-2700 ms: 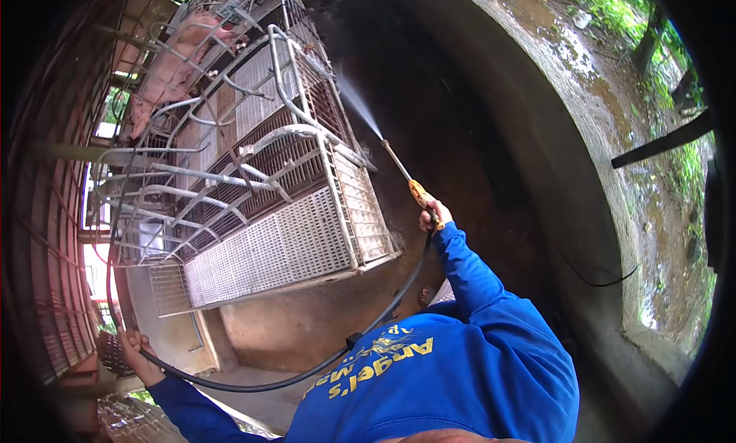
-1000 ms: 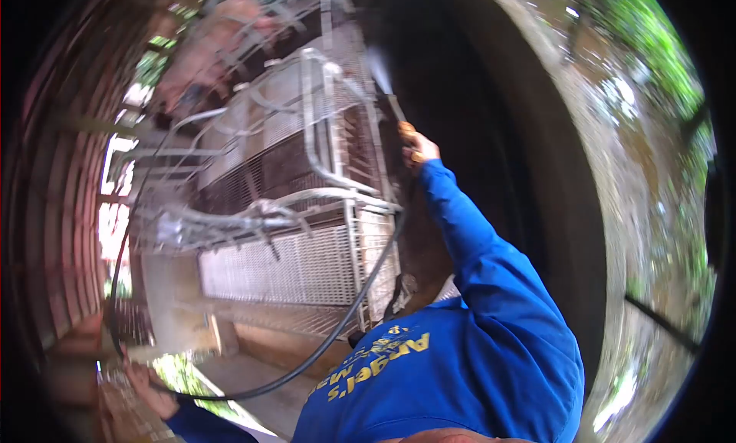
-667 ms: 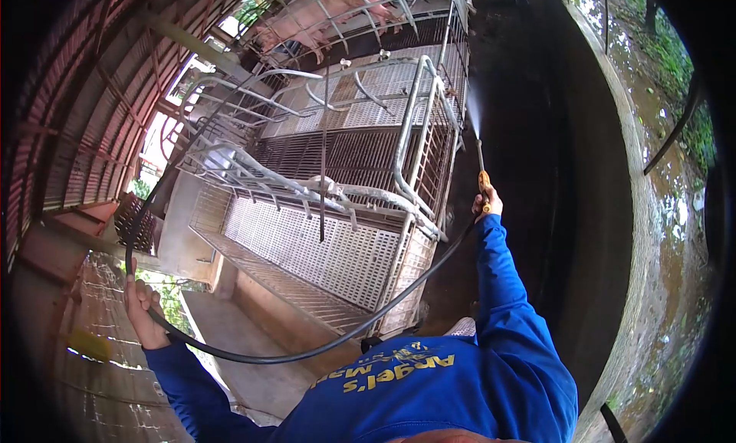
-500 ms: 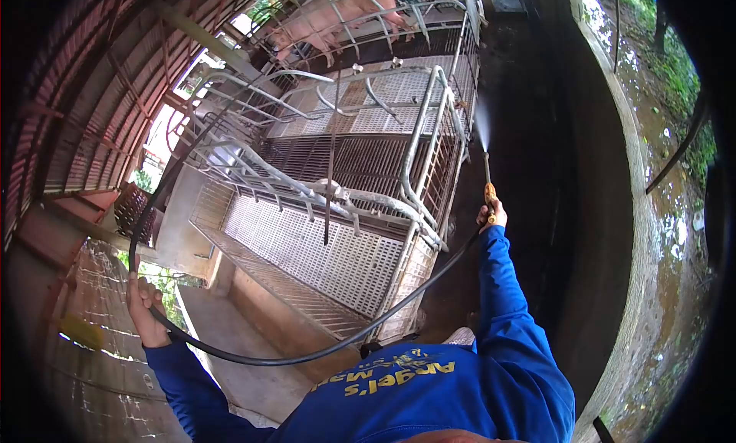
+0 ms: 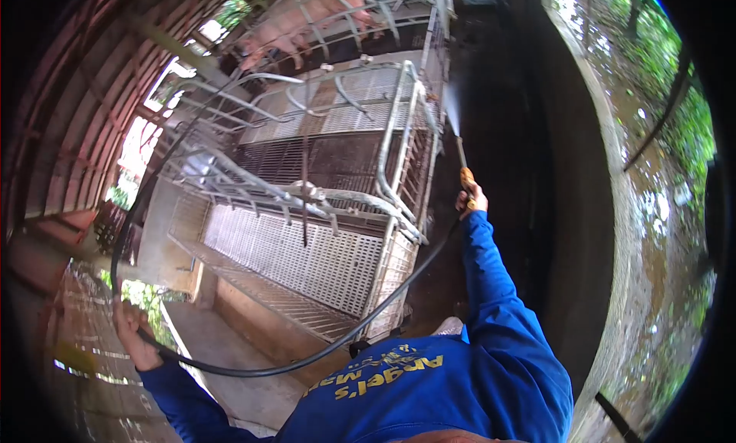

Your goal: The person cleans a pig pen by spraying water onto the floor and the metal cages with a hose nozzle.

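Note:
My right hand (image 5: pixel 474 201) is wrapped round the orange-yellow grip of a spray gun (image 5: pixel 464 176), arm stretched forward. From the tip of its thin lance a white fan of water (image 5: pixel 451 109) sprays toward the dark walkway floor beside the metal pen. Out to the left, my left hand (image 5: pixel 135 334) is closed on a black hose (image 5: pixel 264 372). The hose loops up behind that hand and sags in front of my blue shirt, running across to the spray gun.
A farrowing crate of metal bars (image 5: pixel 391 148) stands on slatted flooring (image 5: pixel 284 251) in the middle. Pink pigs (image 5: pixel 310 21) are in a pen at the back. A low concrete wall (image 5: pixel 606 190) borders the walkway (image 5: pixel 502 136) on the right, with muddy ground and plants outside.
The view has turned slightly, so the pen, wall and both hands sit further left. The spray continues, and both hands keep their holds on the spray gun and hose.

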Tool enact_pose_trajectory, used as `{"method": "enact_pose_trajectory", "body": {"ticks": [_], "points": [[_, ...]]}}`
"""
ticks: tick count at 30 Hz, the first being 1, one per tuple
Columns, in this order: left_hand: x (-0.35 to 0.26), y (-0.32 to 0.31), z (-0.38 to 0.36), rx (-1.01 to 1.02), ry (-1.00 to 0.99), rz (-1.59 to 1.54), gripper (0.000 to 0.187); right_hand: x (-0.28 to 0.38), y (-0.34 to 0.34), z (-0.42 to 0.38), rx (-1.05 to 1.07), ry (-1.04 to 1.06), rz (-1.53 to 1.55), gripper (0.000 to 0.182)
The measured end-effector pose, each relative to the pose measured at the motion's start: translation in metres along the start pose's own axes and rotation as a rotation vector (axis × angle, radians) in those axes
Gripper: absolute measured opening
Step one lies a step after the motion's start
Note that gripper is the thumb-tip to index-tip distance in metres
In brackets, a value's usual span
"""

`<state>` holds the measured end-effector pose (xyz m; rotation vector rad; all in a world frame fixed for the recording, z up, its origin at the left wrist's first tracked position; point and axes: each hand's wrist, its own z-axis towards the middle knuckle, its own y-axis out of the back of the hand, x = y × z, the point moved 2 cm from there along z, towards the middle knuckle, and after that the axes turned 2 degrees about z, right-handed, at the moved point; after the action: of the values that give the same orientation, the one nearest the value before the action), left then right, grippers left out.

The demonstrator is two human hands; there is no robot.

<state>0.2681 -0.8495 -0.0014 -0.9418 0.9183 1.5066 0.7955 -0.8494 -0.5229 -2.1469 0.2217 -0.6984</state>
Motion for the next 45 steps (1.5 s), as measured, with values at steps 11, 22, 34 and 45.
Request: {"method": "enact_pose_trajectory", "body": {"ticks": [11,22,34,45], "points": [[-0.133,0.077,0.220,-0.007,-0.356,0.048,0.030,0.005,-0.086,0.008,-0.039,0.029,0.200,0.016],[-0.206,-0.048,0.161,0.134,-0.535,0.204,0.012,0.025,-0.150,0.015,0.119,0.047,0.428,0.011],[-0.219,0.057,0.262,-0.057,-0.440,0.015,0.021,0.061,-0.224,-0.012,0.085,0.233,0.290,0.015],[-0.180,0.131,0.334,1.126,0.039,-0.327,0.034,-0.003,-0.190,-0.082,0.166,0.264,0.135,0.013]]}}
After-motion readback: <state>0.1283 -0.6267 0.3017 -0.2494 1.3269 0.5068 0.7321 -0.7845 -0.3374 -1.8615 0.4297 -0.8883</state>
